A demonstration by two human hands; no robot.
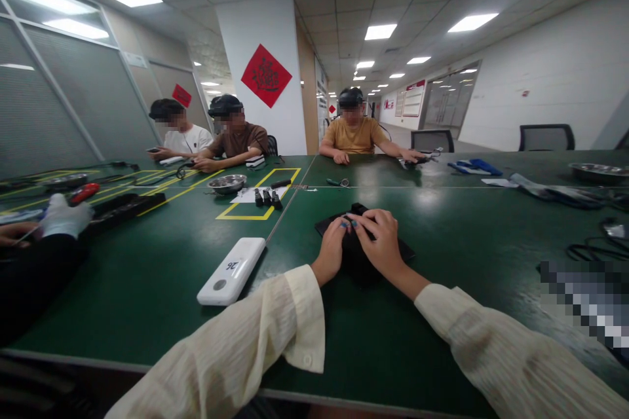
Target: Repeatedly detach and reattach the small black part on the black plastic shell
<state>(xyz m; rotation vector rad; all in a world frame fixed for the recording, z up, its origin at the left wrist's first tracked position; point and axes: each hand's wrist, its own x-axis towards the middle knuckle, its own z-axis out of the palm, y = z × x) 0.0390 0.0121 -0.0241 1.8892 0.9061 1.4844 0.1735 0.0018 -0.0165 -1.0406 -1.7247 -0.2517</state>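
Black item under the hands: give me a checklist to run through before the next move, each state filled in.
1. Both hands at the black item, left hand and right hand: ok.
2. Grip of the fingers secure: cannot tell; the contact is small and dark.
3. White device marked 26 apart from the hands: ok, it lies to the left on the green table.
4. Left cuff off the black item: ok.
5. Co-worker's gloved hand away from the black item: ok, far left.
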